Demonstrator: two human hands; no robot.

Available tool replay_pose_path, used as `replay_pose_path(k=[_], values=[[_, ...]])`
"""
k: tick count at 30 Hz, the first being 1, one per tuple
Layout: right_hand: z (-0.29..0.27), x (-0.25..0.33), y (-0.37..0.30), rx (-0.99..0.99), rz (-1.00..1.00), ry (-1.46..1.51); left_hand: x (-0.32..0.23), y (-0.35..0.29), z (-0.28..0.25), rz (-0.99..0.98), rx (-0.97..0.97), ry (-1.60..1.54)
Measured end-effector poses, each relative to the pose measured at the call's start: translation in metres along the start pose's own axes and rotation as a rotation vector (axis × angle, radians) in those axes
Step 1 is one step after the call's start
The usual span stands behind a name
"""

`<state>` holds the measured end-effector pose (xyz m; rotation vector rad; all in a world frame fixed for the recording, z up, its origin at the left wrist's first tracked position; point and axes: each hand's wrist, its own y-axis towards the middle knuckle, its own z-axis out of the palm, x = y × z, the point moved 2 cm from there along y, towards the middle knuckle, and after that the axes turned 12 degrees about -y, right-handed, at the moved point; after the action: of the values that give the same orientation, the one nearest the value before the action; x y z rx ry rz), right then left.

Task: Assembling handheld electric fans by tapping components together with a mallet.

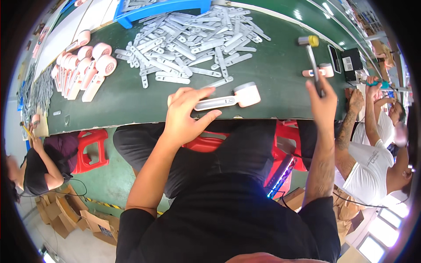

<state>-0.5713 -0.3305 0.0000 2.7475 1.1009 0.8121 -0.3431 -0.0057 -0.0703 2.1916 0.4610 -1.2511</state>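
On the green table in front of me lies a pink device (247, 94), like a handheld fan, with a round grey-rimmed head and a grey strip along its handle. My left hand (184, 107) is spread about the handle's left end, thumb and fingers apart on either side of it. Whether it touches the handle I cannot tell. Off to the right, my right hand (323, 101) grips a hammer (311, 57) by its dark handle, the yellow head raised. Just beyond that hand another pink device (325, 70) lies on the table.
Many loose grey strips (184, 44) are heaped at the back, by a blue bin (162, 9). Several pink devices (87, 65) stand grouped at left. A black box (352, 65) sits at right. Co-workers are on both sides, one arm (348, 118) close to my right hand.
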Motion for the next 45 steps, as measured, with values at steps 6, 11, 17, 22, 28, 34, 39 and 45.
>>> replay_pose_path(k=[6,11,17,22,28,34,39,45], values=[[-0.014,-0.195,0.105,-0.338,0.110,-0.415,-0.006,-0.002,0.017,0.262,-0.059,0.262],[0.008,-0.190,0.114,-0.097,0.374,-0.085,-0.006,-0.059,-0.044,0.190,-0.116,0.444],[0.011,-0.181,0.074,-0.078,0.224,0.245,0.013,-0.118,-0.120,0.048,-0.279,0.667],[0.020,-0.099,0.007,0.249,0.280,0.367,0.044,-0.123,-0.185,-0.021,-0.401,0.772],[0.064,0.003,-0.051,0.194,0.253,0.443,0.060,-0.037,-0.182,0.058,-0.711,0.912],[0.079,0.066,-0.073,0.200,0.133,0.278,0.011,0.047,-0.024,0.133,-0.087,0.330],[0.085,0.075,-0.082,0.188,0.108,0.288,0.015,0.052,0.025,0.067,-0.026,0.384],[0.079,0.073,-0.085,0.171,0.149,0.237,0.018,0.053,0.032,-0.030,0.033,0.299]])
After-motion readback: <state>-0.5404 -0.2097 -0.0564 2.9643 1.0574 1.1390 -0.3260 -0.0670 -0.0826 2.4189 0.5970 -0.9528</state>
